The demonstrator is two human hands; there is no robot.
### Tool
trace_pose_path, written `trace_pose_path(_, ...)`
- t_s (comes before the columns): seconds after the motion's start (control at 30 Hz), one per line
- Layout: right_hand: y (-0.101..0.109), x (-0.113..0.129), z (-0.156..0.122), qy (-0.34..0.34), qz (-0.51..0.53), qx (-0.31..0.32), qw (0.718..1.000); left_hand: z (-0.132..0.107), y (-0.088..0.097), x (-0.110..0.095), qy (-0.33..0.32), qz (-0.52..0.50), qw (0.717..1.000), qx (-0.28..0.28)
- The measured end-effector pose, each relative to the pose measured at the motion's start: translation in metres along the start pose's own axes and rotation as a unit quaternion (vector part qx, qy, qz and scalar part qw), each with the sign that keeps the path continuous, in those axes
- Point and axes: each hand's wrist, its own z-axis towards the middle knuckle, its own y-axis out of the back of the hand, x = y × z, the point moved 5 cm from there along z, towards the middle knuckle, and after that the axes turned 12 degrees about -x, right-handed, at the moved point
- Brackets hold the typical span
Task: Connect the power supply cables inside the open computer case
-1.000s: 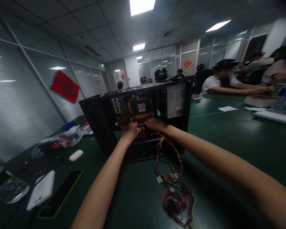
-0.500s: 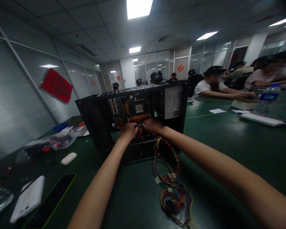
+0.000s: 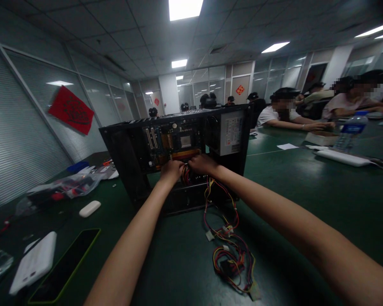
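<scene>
Case: here it is, a black, boxy computer case [image 3: 123,165] standing centre stage on the green, faintly glossy desk [image 3: 172,259], side open toward us.
Inside: motherboard [image 3: 175,131] upright, pale slots in ribs, a square silvery plate; top right, a grey, box-shaped power supply [image 3: 226,142] with a printed label.
Left hand: in at the board's lower edge, the left hand [image 3: 172,171] has its fingers curled beside red and yellow wires [image 3: 186,175]; its grip, cannot tell.
Right hand: just across those wires, the right hand [image 3: 202,165] is bent inward, fingertips hidden, hold unclear.
In the way: both hands mask the board's bottom edge; thin, looping cables [image 3: 230,263] spill out front.
Left flank: crinkled clear bag [image 3: 83,182], smooth white oval case [image 3: 90,208], flat dark phone [image 3: 67,265] edged in lime.
</scene>
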Motion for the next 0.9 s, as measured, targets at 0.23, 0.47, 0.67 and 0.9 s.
trace_pose_path(0.23, 0.001, -0.006, -0.002, -0.043, 0.014, 0.002, 0.999, 0.003, -0.002, 0.0, 0.0, 0.009, 1.0, 0.005)
trace_pose_path(0.47, -0.001, -0.008, -0.002, -0.067, 0.024, 0.009, 0.997, 0.003, -0.002, -0.001, 0.003, 0.021, 1.0, 0.008)
trace_pose_path(0.67, -0.001, -0.01, -0.003, -0.094, 0.033, 0.024, 0.995, 0.003, -0.001, -0.006, 0.004, 0.031, 0.999, 0.018)
trace_pose_path(0.9, -0.002, -0.016, -0.005, -0.126, 0.046, 0.049, 0.99, 0.001, -0.002, -0.003, 0.018, 0.022, 0.999, 0.022)
